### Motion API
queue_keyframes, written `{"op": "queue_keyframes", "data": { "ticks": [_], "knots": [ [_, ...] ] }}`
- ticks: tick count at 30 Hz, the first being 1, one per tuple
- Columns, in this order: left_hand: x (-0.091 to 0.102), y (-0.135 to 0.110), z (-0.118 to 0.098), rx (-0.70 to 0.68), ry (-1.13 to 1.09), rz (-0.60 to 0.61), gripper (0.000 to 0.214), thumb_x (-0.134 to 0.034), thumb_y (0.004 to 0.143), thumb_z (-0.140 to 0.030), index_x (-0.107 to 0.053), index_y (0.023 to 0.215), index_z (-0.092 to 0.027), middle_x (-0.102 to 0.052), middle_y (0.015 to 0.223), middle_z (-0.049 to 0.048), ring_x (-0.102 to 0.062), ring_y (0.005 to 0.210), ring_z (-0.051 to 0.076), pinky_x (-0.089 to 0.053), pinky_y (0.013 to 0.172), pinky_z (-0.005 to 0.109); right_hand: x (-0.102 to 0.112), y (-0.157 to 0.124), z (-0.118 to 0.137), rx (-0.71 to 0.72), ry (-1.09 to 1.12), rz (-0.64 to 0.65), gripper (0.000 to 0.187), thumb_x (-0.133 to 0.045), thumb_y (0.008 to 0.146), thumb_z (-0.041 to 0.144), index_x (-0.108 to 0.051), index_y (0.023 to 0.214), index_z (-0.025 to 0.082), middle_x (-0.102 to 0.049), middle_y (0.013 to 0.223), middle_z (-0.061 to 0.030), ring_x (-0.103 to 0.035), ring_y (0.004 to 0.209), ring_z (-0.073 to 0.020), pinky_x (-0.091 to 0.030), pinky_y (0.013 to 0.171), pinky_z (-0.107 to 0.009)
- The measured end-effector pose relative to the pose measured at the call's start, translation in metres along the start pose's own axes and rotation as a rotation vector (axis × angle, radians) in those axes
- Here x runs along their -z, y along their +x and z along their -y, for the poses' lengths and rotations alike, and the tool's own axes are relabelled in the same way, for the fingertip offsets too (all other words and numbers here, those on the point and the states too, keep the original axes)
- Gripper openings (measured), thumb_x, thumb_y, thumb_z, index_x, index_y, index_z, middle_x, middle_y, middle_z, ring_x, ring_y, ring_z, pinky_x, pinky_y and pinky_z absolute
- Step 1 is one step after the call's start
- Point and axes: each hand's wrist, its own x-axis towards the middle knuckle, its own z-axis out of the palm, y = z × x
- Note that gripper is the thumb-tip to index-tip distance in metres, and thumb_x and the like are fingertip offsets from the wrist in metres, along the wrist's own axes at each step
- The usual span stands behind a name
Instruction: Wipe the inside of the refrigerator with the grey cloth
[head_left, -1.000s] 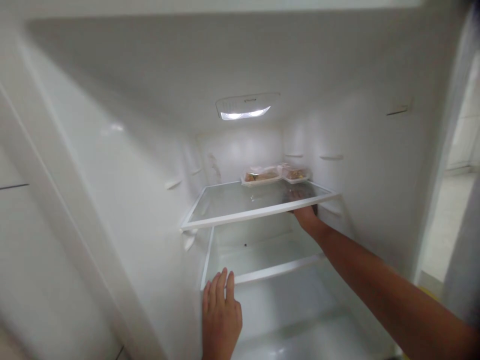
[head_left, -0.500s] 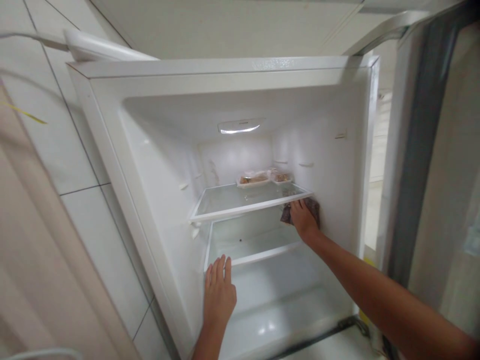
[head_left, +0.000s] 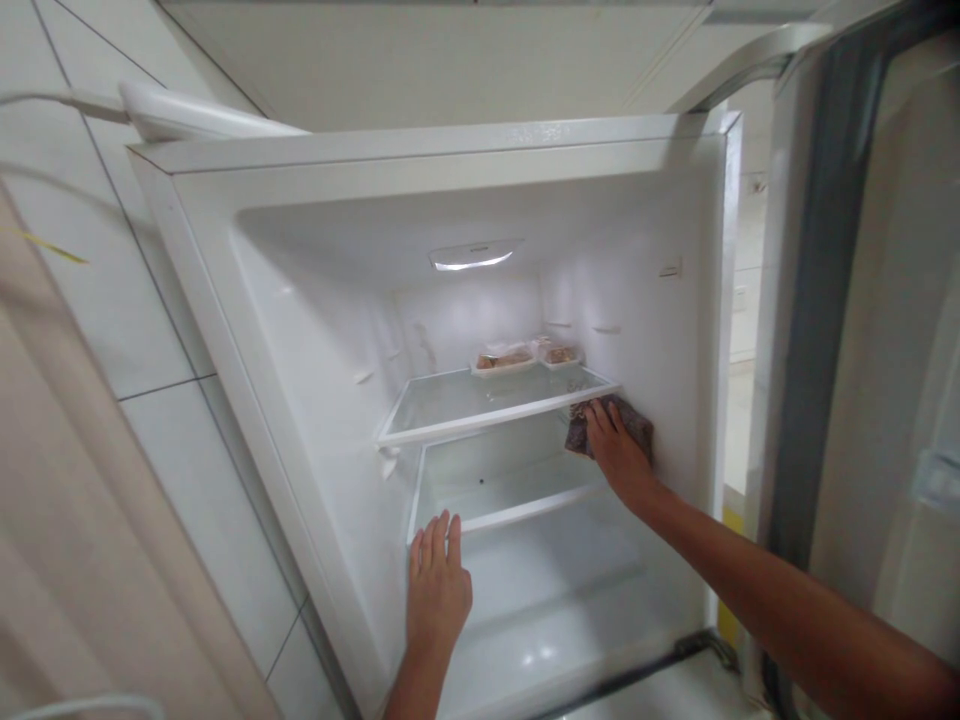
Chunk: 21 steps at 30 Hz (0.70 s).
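Inside an open white fridge, my right hand presses a dark brown cloth against the right inner wall, just below the front edge of the upper glass shelf. The fingers lie over the cloth, which spreads out on both sides of them. My left hand has its fingers stretched out, with the tips at the front left corner of the lower glass shelf. Nothing shows in the left hand.
Two wrapped food trays sit at the back of the upper shelf. The fridge door stands open on the right. A tiled wall and a beige curtain-like surface are close on the left. A lamp glows under the fridge ceiling.
My right hand and the cloth have slid slightly right and toward me along the side wall, and more of the cloth shows. My left hand has stayed at the shelf corner.
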Motion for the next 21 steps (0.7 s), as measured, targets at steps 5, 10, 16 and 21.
{"op": "queue_keyframes", "data": {
  "ticks": [5, 10, 16, 21],
  "knots": [
    [-0.003, 0.000, -0.002, 0.027, -0.023, -0.034, 0.058, -0.055, 0.082, -0.007, -0.057, 0.140, -0.012, -0.061, 0.145, 0.0132, -0.053, 0.136, 0.029, -0.037, 0.121, 0.051, -0.008, 0.026, 0.001, -0.061, 0.071, 0.099, 0.063, -0.029, 0.086, -0.003, -0.051, 0.144, -0.001, -0.050, 0.154, -0.0234, -0.033, 0.153, -0.0289, -0.017, 0.130, -0.050],
    [-0.007, -0.001, -0.004, 0.037, -0.033, -0.065, 0.055, -0.055, 0.083, -0.008, -0.058, 0.137, -0.014, -0.063, 0.143, 0.0122, -0.054, 0.134, 0.028, -0.037, 0.120, 0.050, -0.030, 0.053, 0.004, -0.097, 0.129, 0.128, 0.064, -0.033, 0.081, -0.005, -0.054, 0.141, -0.002, -0.054, 0.149, -0.0262, -0.041, 0.149, -0.0316, -0.026, 0.127, -0.053],
    [-0.013, 0.000, -0.006, 0.043, -0.037, -0.144, 0.049, -0.055, 0.085, -0.009, -0.059, 0.133, -0.014, -0.066, 0.137, 0.0124, -0.057, 0.129, 0.029, -0.039, 0.116, 0.051, -0.076, 0.085, 0.005, -0.088, 0.176, 0.111, 0.062, -0.034, 0.084, -0.004, -0.053, 0.142, 0.005, -0.057, 0.148, -0.0205, -0.042, 0.148, -0.0299, -0.031, 0.125, -0.056],
    [-0.017, 0.001, -0.008, 0.051, -0.058, -0.189, 0.045, -0.054, 0.086, -0.010, -0.060, 0.130, -0.014, -0.068, 0.133, 0.0134, -0.058, 0.126, 0.030, -0.039, 0.114, 0.051, -0.116, 0.110, -0.002, -0.140, 0.204, 0.152, 0.057, -0.045, 0.084, 0.001, -0.058, 0.138, 0.013, -0.061, 0.146, -0.0138, -0.047, 0.144, -0.0277, -0.035, 0.124, -0.053]
  ]
}}
